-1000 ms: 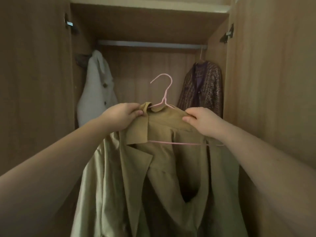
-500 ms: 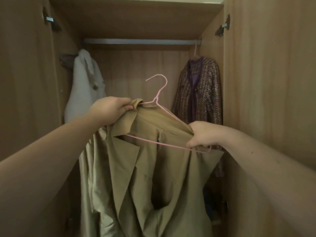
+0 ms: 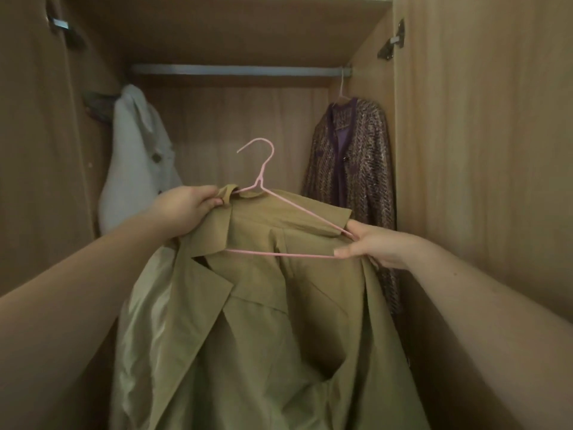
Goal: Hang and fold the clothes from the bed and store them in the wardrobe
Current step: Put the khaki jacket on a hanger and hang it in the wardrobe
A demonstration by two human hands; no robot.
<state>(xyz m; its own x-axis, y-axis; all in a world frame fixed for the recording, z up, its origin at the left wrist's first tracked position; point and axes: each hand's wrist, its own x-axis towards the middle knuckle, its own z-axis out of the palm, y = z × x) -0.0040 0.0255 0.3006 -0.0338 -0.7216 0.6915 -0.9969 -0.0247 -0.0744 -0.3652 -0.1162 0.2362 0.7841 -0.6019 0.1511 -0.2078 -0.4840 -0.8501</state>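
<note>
The wardrobe is open, and a grey rail runs across near its top. On the left side inside it hangs a white coat with dark buttons. What holds it up is hidden.

The left hand is in front of the white coat. Its fingers are curled tight round the collar of a tan coat, at the left end of a pink hanger. The tan coat is on this hanger, in front of the open wardrobe, and hangs down out of the picture. The hanger is tipped, with its left end higher. Its hook is well below the rail and touches nothing.

The right hand pinches the right end of the hanger, at the coat's shoulder.

On the right side inside the wardrobe, a purple patterned jacket hangs from the rail on a thin hanger.
</note>
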